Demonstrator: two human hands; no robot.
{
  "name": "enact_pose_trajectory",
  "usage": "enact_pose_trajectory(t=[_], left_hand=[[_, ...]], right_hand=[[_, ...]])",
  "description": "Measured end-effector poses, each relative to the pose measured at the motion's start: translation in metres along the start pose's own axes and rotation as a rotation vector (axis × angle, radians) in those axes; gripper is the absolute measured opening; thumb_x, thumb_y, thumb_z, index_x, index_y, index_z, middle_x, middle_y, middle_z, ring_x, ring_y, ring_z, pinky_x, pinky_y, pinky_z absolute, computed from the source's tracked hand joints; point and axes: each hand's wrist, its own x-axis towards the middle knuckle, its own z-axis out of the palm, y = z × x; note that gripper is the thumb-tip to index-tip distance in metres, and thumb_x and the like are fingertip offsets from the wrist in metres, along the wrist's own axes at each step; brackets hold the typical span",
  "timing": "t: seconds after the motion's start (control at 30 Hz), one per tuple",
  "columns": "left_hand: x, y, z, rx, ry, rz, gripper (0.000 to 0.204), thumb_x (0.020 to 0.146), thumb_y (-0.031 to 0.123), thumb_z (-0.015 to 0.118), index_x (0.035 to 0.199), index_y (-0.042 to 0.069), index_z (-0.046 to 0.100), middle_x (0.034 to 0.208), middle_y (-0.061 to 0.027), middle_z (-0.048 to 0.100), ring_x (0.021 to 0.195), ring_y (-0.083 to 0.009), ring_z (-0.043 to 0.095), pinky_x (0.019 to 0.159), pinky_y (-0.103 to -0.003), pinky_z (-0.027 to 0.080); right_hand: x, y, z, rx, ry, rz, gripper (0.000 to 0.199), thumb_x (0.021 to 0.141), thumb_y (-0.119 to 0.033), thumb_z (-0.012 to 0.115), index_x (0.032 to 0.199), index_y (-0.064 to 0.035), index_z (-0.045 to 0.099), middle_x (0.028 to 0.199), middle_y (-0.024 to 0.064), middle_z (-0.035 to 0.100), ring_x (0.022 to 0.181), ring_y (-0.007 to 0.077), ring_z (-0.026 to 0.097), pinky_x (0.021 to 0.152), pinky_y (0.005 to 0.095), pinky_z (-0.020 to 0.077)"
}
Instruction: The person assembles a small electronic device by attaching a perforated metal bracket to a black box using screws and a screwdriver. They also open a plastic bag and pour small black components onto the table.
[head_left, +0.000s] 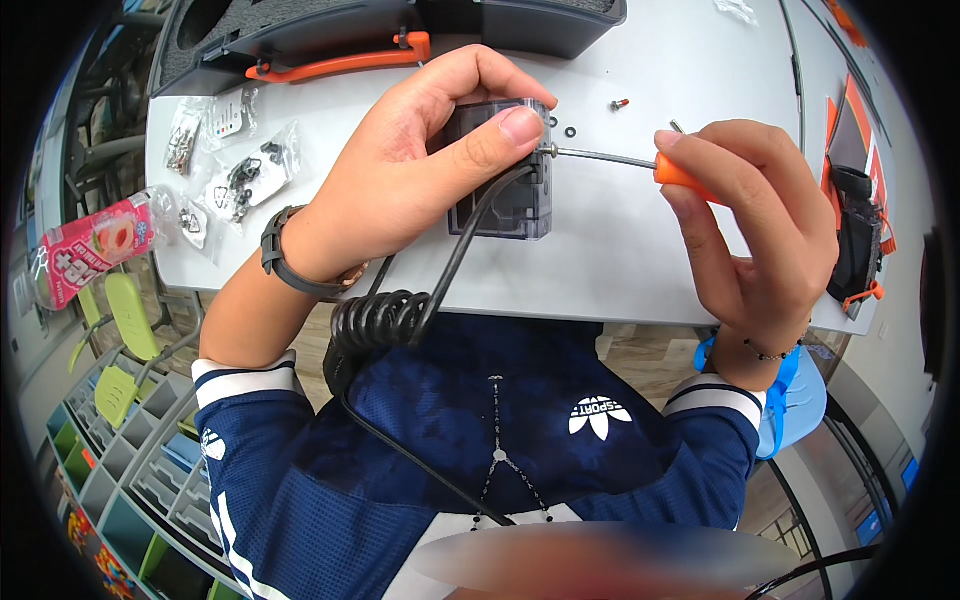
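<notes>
Landmark: the clear plastic box, which rests on the white table close to the table edge nearest to me.
Left hand: my left hand is closed over the box from its left side, thumb pressed flat on the top corner, the other fingers curled behind it. It holds the box firm.
Right hand: my right hand is to the right of the box, fingers closed around the orange handle of the screwdriver.
Tool: the thin metal shaft goes almost level from my hand to the right side of the box, and its tip meets a small fitting there. I cannot tell if the tip sits fully in a screw head.
Cable: a black coiled cable comes out of the box and hangs down below it, over the table edge toward my body.
Small parts: a tiny red-tipped screw and little black rings lie just behind the box; clear bags of parts lie well to its left.
Doing it well: I think I should keep the shaft in one line with the screw, push lightly inward while turning, and let my thumb stop the box from rotating. The cable should stay away from the tip.
</notes>
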Motion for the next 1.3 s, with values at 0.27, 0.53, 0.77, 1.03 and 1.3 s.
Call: enact_pose_trajectory(t=[0.27, 0.53, 0.77, 1.03, 1.3], left_hand=[[-0.001, 0.001, 0.000, 0.049, 0.007, -0.030, 0.030, 0.092, 0.024, 0.051, 0.112, 0.002, 0.052, 0.095, 0.0018, 0.051, 0.085, -0.0026, 0.044, 0.078, -0.018, 0.035], [0.000, 0.004, -0.001, 0.021, 0.024, 0.010, 0.032, 0.092, 0.027, 0.051, 0.111, 0.001, 0.053, 0.093, 0.0030, 0.049, 0.082, -0.0016, 0.042, 0.075, -0.017, 0.034], [0.000, 0.002, -0.002, 0.030, -0.005, -0.005, 0.032, 0.092, 0.026, 0.050, 0.112, 0.000, 0.053, 0.097, 0.0012, 0.050, 0.086, -0.0024, 0.043, 0.077, -0.017, 0.034], [0.000, 0.002, -0.001, 0.052, -0.011, -0.037, 0.030, 0.091, 0.023, 0.051, 0.110, 0.000, 0.052, 0.102, -0.0020, 0.052, 0.096, -0.0063, 0.047, 0.086, -0.021, 0.035], [0.000, 0.002, -0.001, 0.100, -0.032, -0.031, 0.029, 0.091, 0.022, 0.052, 0.109, 0.000, 0.052, 0.102, -0.0024, 0.052, 0.098, -0.0073, 0.046, 0.087, -0.022, 0.035]], right_hand=[[0.002, 0.006, 0.006, 0.070, -0.045, 0.002, 0.026, 0.069, -0.001, 0.072, 0.091, 0.0015, 0.061, 0.081, 0.0119, 0.060, 0.071, 0.0215, 0.058, 0.058, 0.0269, 0.0454], [0.002, 0.010, 0.005, 0.130, -0.020, -0.024, 0.029, 0.064, 0.004, 0.072, 0.090, 0.0005, 0.059, 0.079, 0.0105, 0.061, 0.072, 0.0206, 0.057, 0.056, 0.0252, 0.0426], [0.003, 0.007, 0.002, 0.137, -0.045, 0.022, 0.027, 0.064, 0.005, 0.072, 0.088, 0.0007, 0.061, 0.079, 0.0106, 0.061, 0.072, 0.0202, 0.058, 0.052, 0.0242, 0.0414], [0.003, 0.009, 0.001, 0.172, -0.077, 0.020, 0.024, 0.065, 0.003, 0.072, 0.087, 0.0025, 0.061, 0.078, 0.0113, 0.062, 0.072, 0.0212, 0.059, 0.060, 0.0261, 0.0452], [0.003, 0.010, 0.002, 0.157, -0.110, 0.033, 0.027, 0.065, 0.001, 0.073, 0.089, 0.0018, 0.061, 0.080, 0.0113, 0.060, 0.073, 0.0210, 0.058, 0.061, 0.0270, 0.0463]])
